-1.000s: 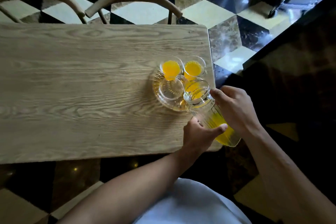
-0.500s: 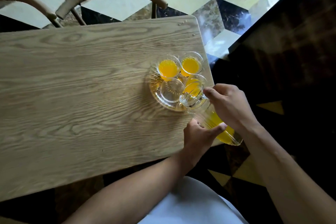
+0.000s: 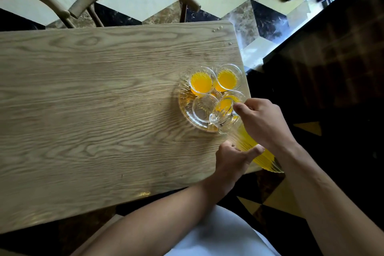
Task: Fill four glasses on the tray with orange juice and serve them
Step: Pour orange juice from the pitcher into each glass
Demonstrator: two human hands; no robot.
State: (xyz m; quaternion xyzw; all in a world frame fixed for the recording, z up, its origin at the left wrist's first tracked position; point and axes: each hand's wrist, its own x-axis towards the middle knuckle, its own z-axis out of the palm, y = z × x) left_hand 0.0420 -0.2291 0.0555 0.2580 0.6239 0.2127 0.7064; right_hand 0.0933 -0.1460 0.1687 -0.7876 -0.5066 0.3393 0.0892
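Tilting toward ten o'clock, the ribbed jug [image 3: 249,143] of juice is gripped near its neck by the right hand [image 3: 262,122] and clasped lower down by the left hand [image 3: 232,158]. Its spout is held over the empty glass [image 3: 202,107] on the glass tray [image 3: 184,104] at the wooden table [image 3: 93,110]'s three o'clock end. Two filled glasses [image 3: 201,81] are seen at the tray's twelve o'clock side, a third [image 3: 230,100] partly hidden by the jug's mouth.

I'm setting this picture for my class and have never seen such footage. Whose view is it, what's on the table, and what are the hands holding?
No machine here: a camera worn on a person's head looks down at their own bare arms. On the wooden table sits a glass tray with four glasses. Two far glasses hold orange juice, a third has some, and the near-left glass looks empty. The right hand grips the neck of a ribbed glass pitcher of juice, tilted toward the tray; the left hand steadies its body.
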